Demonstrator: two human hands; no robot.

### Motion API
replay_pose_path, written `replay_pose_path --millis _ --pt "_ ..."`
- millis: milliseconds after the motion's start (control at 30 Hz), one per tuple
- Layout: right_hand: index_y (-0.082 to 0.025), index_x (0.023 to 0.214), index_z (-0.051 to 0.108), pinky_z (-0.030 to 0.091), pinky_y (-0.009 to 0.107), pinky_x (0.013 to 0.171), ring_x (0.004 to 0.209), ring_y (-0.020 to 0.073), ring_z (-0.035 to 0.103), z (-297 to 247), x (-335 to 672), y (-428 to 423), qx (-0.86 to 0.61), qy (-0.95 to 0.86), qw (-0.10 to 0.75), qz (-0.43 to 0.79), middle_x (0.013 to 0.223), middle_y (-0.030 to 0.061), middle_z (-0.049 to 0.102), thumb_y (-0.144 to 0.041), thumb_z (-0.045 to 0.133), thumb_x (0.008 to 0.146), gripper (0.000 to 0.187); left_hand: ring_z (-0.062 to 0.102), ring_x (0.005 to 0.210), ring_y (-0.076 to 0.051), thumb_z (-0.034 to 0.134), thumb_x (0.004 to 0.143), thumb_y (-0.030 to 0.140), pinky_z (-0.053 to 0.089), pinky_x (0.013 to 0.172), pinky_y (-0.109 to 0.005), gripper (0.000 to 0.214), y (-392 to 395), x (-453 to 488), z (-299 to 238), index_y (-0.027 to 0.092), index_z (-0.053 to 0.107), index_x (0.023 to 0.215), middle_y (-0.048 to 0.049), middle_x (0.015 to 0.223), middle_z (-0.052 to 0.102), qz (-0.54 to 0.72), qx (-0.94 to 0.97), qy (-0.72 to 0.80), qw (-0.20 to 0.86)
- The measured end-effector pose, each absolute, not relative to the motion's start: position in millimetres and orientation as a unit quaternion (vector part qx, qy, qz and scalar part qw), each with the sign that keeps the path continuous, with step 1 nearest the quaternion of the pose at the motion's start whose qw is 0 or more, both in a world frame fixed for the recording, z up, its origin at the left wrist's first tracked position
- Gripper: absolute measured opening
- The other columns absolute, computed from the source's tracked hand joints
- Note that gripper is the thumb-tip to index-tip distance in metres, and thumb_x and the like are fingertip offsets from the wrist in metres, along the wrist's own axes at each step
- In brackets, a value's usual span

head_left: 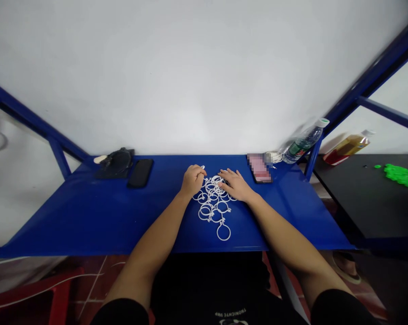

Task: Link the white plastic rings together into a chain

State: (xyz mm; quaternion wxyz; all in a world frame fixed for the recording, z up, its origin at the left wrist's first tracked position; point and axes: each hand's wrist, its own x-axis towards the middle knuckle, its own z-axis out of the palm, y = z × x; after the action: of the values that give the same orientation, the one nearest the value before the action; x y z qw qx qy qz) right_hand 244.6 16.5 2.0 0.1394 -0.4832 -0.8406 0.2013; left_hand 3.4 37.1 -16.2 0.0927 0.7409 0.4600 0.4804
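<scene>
A loose pile of white plastic rings [213,192], each with a small tab on its rim, lies on the blue tabletop [88,212]. My left hand [193,179] is closed at the pile's left edge. A small bit of white shows at its fingertips, apparently part of a ring; the rest is hidden by the fingers. Over the pile's right side rests my right hand [236,185], fingers spread and touching the rings. One single ring [223,232] lies nearest to me, at the front end of the pile.
To the left are a black phone [140,173] and a dark crumpled plastic bag [117,163]. A lit phone [260,169], a white cable [274,156] and a water bottle [303,143] stand at the back right. Blue frame bars rise on both sides; a wall closes the back.
</scene>
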Motion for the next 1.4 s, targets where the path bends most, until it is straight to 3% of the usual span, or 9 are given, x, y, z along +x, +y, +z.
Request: replay_pose_path --millis 167,367,533,667,767,967,1100,1300,1400 --pt "-0.025 0.154 0.052 0.02 0.069 0.125 0.158 0.0368 0.03 3.1 243.5 16.1 -0.485 -0.841 0.132 0.198 0.166 0.0124 0.043 -0.057 0.046 0.106 0.058 0.068 0.086 -0.021 0.049 0.086 0.006 0.055 0.087 -0.037 0.028 38.3 2.1 -22.0 0.022 0.072 0.082 -0.0035 0.084 0.074 0.48 0.729 0.479 0.088" --pt "-0.025 0.155 0.052 0.019 0.069 0.125 0.158 0.0371 0.03 1.9 243.5 16.4 -0.48 -0.844 0.136 0.195 0.166 0.0122 0.043 -0.058 0.045 0.106 0.059 0.074 0.103 -0.02 0.055 0.089 0.007 0.059 0.097 -0.036 0.042 36.5 3.7 -26.4 0.023 0.069 0.125 -0.0035 0.106 0.079 0.473 0.704 0.512 0.136" --pt "-0.027 0.155 0.052 0.02 0.07 0.125 0.158 0.0367 0.031 -1.3 244.8 17.3 -0.48 -0.842 0.145 0.199 0.165 0.0118 0.044 -0.057 0.044 0.106 0.058 0.075 0.104 -0.02 0.055 0.097 0.016 0.06 0.095 -0.035 0.031 34.9 7.3 -24.9 0.022 0.071 0.123 -0.0059 0.116 0.079 0.469 0.708 0.508 0.146" --pt "-0.028 0.153 0.053 0.02 0.072 0.124 0.157 0.0361 0.034 -4.2 243.6 18.4 -0.484 -0.832 0.172 0.212 0.163 0.0109 0.048 -0.052 0.044 0.107 0.052 0.076 0.087 -0.018 0.061 0.1 0.032 0.061 0.085 -0.031 0.024 34.8 7.2 -23.9 0.022 0.071 0.12 -0.0055 0.105 0.081 0.477 0.692 0.518 0.16" --pt "-0.027 0.146 0.059 0.021 0.072 0.123 0.15 0.0341 0.045 -5.3 242.2 19.3 -0.494 -0.81 0.233 0.212 0.154 0.0109 0.058 -0.046 0.044 0.107 0.046 0.076 0.079 -0.016 0.059 0.102 0.031 0.06 0.079 -0.029 0.025 34.1 5.5 -23.5 0.023 0.07 0.122 -0.0032 0.098 0.081 0.472 0.693 0.511 0.187" --pt "-0.025 0.131 0.069 0.031 0.056 0.125 0.126 0.0284 0.064 5.3 241.0 11.7 -0.475 -0.793 0.36 0.127 0.13 0.0097 0.074 -0.049 0.05 0.104 0.041 0.072 0.065 -0.015 0.065 0.098 0.042 0.055 0.067 -0.025 0.024 23.0 11.2 -18.0 0.023 0.067 0.113 0.0007 0.081 0.077 0.481 0.693 0.505 0.186" --pt "-0.026 0.13 0.071 0.034 0.051 0.123 0.123 0.0287 0.064 13.3 235.8 0.3 -0.472 -0.809 0.329 0.116 0.126 0.0089 0.075 -0.05 0.046 0.105 0.043 0.074 0.077 -0.017 0.065 0.098 0.043 0.057 0.075 -0.027 0.021 13.7 20.4 -12.4 0.022 0.069 0.103 -0.0019 0.085 0.077 0.471 0.727 0.484 0.124" --pt "-0.026 0.127 0.073 0.036 0.053 0.12 0.12 0.0302 0.064 12.8 233.6 0.3 -0.479 -0.808 0.322 0.119 0.122 0.0088 0.076 -0.049 0.047 0.104 0.041 0.072 0.108 -0.02 0.056 0.101 0.023 0.057 0.098 -0.034 0.018 22.6 15.3 -8.7 0.021 0.072 0.109 -0.009 0.117 0.076 0.458 0.763 0.449 0.084" --pt "-0.023 0.124 0.073 0.044 0.049 0.113 0.119 0.0302 0.064 9.8 238.3 8.3 -0.499 -0.78 0.355 0.125 0.122 0.011 0.076 -0.048 0.046 0.104 0.042 0.075 0.097 -0.022 0.059 0.099 0.022 0.058 0.094 -0.037 0.018 29.9 6.2 -9.0 0.021 0.075 0.107 -0.0066 0.101 0.079 0.431 0.77 0.461 0.095"
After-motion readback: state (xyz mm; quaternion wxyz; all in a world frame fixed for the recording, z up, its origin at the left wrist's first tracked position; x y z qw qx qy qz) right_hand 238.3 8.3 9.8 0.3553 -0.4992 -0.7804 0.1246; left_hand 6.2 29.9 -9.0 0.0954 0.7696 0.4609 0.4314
